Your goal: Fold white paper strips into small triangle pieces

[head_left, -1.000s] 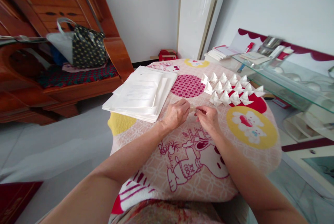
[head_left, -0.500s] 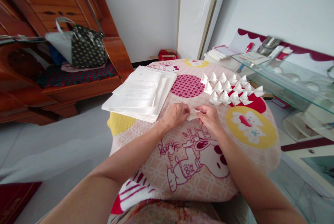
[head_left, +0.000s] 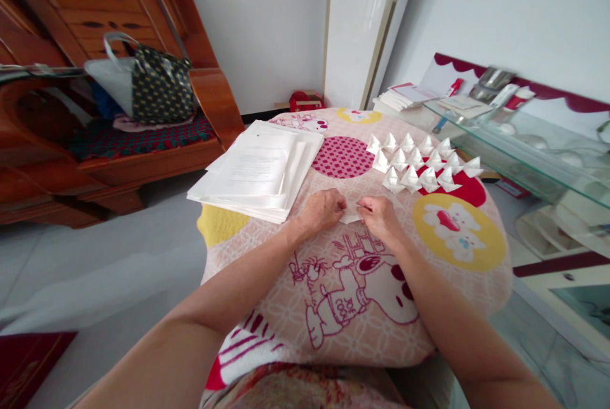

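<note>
A small folded piece of white paper [head_left: 351, 216] is pinched between my two hands, low over the middle of the round table. My left hand [head_left: 325, 208] closes on its left side with curled fingers. On its right side, my right hand [head_left: 380, 213] grips it between thumb and fingers. My fingers hide part of the paper, so its exact fold is unclear. Beyond my right hand, several folded white paper boats [head_left: 414, 158] stand in rows. Up and to the left of my left hand lies a stack of white paper sheets [head_left: 260, 161], the top one printed.
A patterned cloth [head_left: 286, 307] covers the round table. To the right is a glass-topped cabinet [head_left: 534, 142] with papers and metal containers on it. A wooden bench [head_left: 214, 104] at the left holds a dotted bag [head_left: 162, 85]. A tall white appliance [head_left: 357, 28] stands behind.
My fingers have shifted slightly on the paper, and its upper part shows less between them. The boats and the stack of sheets stay where they were.
</note>
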`<state>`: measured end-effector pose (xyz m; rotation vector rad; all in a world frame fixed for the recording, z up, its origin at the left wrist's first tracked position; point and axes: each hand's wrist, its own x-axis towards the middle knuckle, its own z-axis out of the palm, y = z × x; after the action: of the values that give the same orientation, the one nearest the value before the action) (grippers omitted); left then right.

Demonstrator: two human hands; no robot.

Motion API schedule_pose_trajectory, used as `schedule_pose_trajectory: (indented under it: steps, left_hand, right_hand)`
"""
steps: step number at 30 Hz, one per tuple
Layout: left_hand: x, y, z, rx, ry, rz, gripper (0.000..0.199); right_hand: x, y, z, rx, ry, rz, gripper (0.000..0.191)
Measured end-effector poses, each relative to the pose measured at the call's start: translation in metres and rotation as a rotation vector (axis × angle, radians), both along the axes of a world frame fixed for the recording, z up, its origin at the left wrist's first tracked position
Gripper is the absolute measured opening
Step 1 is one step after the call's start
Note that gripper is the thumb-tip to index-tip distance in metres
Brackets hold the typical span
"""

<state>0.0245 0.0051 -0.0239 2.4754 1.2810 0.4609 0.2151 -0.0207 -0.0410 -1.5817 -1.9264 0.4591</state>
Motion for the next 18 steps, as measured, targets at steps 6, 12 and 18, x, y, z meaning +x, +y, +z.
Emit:
schedule_pose_trajectory:
  steps: [6, 12, 18]
  left_hand:
    - [-0.002, 0.001, -0.004, 0.024, -0.090, -0.012, 0.014]
    - [-0.011, 0.008, -0.005, -0.072, -0.338, -0.042, 0.025]
    - [-0.018, 0.017, -0.003, -0.083, -0.405, -0.032, 0.031]
  right_hand:
    - [-0.002, 0.000, 0.006, 0.007, -0.056, 0.046, 0.028]
    - [0.006, -0.005, 0.012, -0.017, 0.150, 0.039, 0.026]
    - [0.015, -0.007, 0.021, -0.032, 0.281, 0.053, 0.036]
